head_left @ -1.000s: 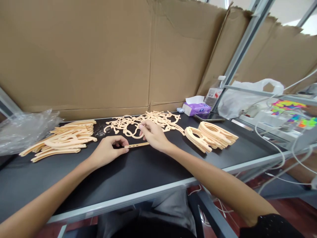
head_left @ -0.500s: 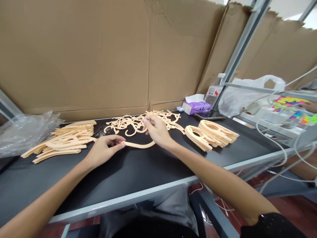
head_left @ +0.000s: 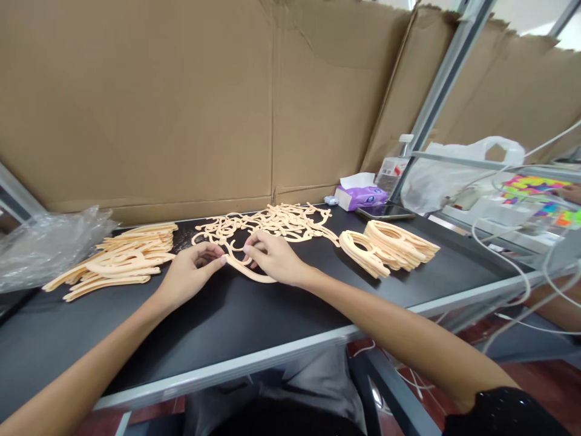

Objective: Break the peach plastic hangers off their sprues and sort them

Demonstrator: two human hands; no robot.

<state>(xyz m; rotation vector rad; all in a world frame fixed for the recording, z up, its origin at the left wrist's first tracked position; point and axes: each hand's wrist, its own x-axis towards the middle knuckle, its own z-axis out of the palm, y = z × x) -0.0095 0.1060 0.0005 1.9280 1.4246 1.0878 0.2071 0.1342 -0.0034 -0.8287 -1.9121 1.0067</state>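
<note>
My left hand [head_left: 190, 271] pinches the left end of a curved peach-coloured strip [head_left: 249, 274] above the black table. Close on its right, my right hand [head_left: 272, 257] holds a small hooked peach piece [head_left: 236, 247] between thumb and fingers, near the strip's left part. The strip's right end is hidden under my right hand. Behind both hands lies a loose heap of thin curved pieces [head_left: 290, 219]. To the left is a pile of long strips [head_left: 131, 251]; to the right stand stacked pieces with round openings [head_left: 399, 242].
A crumpled clear plastic bag [head_left: 54, 242] lies at the left. At the back right are a purple tissue pack [head_left: 361, 197], a phone [head_left: 385, 211] and a bottle [head_left: 393, 169]. White cables hang at the right. Another person's hand shows at the far right edge.
My right hand has moved left and nearer to me, bringing the small hooked piece from the heap to the strip. The strip's right part has tilted lower.
</note>
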